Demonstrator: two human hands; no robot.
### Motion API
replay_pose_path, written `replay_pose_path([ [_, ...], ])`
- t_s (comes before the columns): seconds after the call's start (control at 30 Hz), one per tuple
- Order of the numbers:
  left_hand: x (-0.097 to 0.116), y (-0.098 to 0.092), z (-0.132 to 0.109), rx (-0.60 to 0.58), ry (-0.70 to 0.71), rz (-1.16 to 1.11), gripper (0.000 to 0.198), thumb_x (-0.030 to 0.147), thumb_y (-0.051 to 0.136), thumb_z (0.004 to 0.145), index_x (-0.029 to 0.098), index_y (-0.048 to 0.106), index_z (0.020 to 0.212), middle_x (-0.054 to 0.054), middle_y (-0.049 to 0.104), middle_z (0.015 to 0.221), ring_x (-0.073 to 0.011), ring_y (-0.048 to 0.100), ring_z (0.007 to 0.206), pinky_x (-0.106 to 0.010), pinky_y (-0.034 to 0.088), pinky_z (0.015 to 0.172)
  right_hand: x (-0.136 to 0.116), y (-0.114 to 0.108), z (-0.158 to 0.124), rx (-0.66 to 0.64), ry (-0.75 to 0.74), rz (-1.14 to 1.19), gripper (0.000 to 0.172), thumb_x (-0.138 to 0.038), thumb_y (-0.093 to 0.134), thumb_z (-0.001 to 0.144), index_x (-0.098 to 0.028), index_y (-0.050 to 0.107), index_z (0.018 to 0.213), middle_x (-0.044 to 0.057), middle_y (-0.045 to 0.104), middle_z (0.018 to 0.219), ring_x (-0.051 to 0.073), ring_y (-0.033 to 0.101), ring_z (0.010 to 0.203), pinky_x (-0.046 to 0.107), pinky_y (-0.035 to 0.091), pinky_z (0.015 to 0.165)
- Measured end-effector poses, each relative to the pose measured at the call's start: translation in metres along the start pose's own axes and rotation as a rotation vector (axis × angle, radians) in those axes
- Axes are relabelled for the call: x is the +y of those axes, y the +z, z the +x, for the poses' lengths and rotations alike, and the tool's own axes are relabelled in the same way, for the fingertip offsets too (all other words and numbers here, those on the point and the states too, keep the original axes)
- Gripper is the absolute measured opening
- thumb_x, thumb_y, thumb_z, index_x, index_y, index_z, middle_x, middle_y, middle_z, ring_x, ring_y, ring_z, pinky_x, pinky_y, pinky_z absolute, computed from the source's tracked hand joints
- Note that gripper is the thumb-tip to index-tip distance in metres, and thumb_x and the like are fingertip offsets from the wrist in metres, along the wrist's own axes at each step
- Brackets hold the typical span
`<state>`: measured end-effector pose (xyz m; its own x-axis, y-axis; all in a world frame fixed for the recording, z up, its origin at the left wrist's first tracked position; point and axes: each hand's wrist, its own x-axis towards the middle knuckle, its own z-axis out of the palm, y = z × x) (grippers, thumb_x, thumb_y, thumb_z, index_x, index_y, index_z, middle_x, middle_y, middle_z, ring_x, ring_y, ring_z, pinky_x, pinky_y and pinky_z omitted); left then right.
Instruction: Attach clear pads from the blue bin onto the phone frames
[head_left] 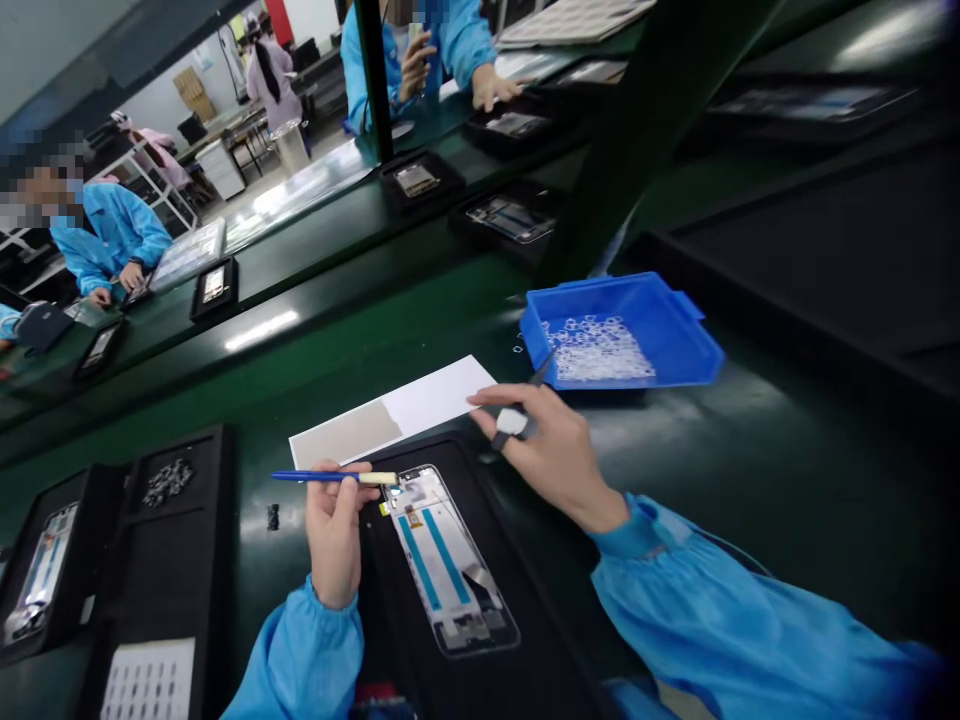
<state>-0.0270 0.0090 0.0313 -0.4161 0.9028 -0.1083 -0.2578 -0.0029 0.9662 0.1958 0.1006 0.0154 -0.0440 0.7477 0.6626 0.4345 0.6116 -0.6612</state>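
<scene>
Fingers of the left hand (335,540) clamp a blue pen-like tool (319,476) at the upper left corner of the phone frame (448,560), whose long axis slants down rightward; the right hand (555,455), farther, is beyond its upper right, grip unclear.

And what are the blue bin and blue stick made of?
Blue bin: probably hard, slightly shiny plastic, with moulded-looking rim tabs. Blue stick: maybe smooth plastic or painted wood; its even colour leaves that open.
</scene>
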Motion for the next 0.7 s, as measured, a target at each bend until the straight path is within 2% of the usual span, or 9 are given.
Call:
replay_pose_path([
  [0.13, 0.001, 0.0, 0.003, -0.009, -0.077, -0.07, 0.054, 0.046, 0.084, 0.071, 0.019, 0.049, 0.103, -0.005, 0.072, 0.092, -0.0152, 0.069, 0.075, -0.025, 0.057, 0.068, -0.015, 0.013, -0.011, -0.257, -0.043, 0.175, 0.015, -0.015, 0.05, 0.094, -0.02, 0.062, 0.102, 0.003, 0.064, 0.095, 0.023, 0.058, 0.084, 0.033, 0.047, 0.073],
  [0.23, 0.001, -0.001, 0.003, -0.022, -0.054, -0.02, 0.055, 0.047, 0.084, 0.071, 0.019, 0.048, 0.102, -0.005, 0.072, 0.093, -0.0148, 0.069, 0.073, -0.025, 0.057, 0.069, -0.018, 0.018, -0.019, -0.384, -0.09, 0.172, 0.035, -0.001, 0.043, 0.077, -0.02, 0.061, 0.101, 0.002, 0.063, 0.089, 0.022, 0.056, 0.079, 0.033, 0.044, 0.072],
  [0.33, 0.002, 0.0, 0.001, -0.04, 0.015, 0.114, 0.052, 0.048, 0.081, 0.075, 0.019, 0.046, 0.1, -0.007, 0.073, 0.096, -0.014, 0.069, 0.07, -0.027, 0.058, 0.071, -0.018, 0.022, -0.024, -0.483, -0.105, 0.127, 0.05, 0.001, 0.041, 0.062, -0.02, 0.059, 0.104, 0.003, 0.061, 0.091, 0.024, 0.056, 0.086, 0.036, 0.045, 0.08],
  [0.43, 0.004, 0.002, -0.002, -0.076, 0.112, 0.232, 0.045, 0.048, 0.076, 0.081, 0.019, 0.046, 0.098, -0.007, 0.073, 0.096, -0.014, 0.069, 0.071, -0.027, 0.059, 0.073, -0.019, 0.023, -0.026, -0.524, -0.1, 0.111, 0.05, 0.001, 0.041, 0.065, -0.019, 0.058, 0.108, 0.005, 0.061, 0.098, 0.026, 0.056, 0.092, 0.041, 0.045, 0.088],
  [0.57, 0.003, 0.003, -0.004, -0.123, 0.272, 0.342, 0.033, 0.043, 0.07, 0.088, 0.019, 0.049, 0.095, -0.008, 0.069, 0.102, -0.0149, 0.07, 0.083, -0.025, 0.059, 0.073, -0.02, 0.023, -0.025, -0.483, -0.087, 0.096, 0.046, -0.001, 0.041, 0.071, -0.018, 0.058, 0.111, 0.008, 0.061, 0.099, 0.027, 0.056, 0.093, 0.044, 0.047, 0.089],
  [0.7, 0.001, -0.002, -0.004, -0.184, 0.361, 0.484, 0.017, 0.032, 0.063, 0.093, 0.019, 0.052, 0.097, -0.006, 0.068, 0.096, -0.0159, 0.069, 0.093, -0.028, 0.057, 0.084, -0.02, 0.021, -0.024, -0.522, -0.02, 0.111, 0.043, 0.0, 0.042, 0.075, -0.02, 0.061, 0.108, 0.004, 0.063, 0.094, 0.024, 0.059, 0.087, 0.051, 0.037, 0.105],
])
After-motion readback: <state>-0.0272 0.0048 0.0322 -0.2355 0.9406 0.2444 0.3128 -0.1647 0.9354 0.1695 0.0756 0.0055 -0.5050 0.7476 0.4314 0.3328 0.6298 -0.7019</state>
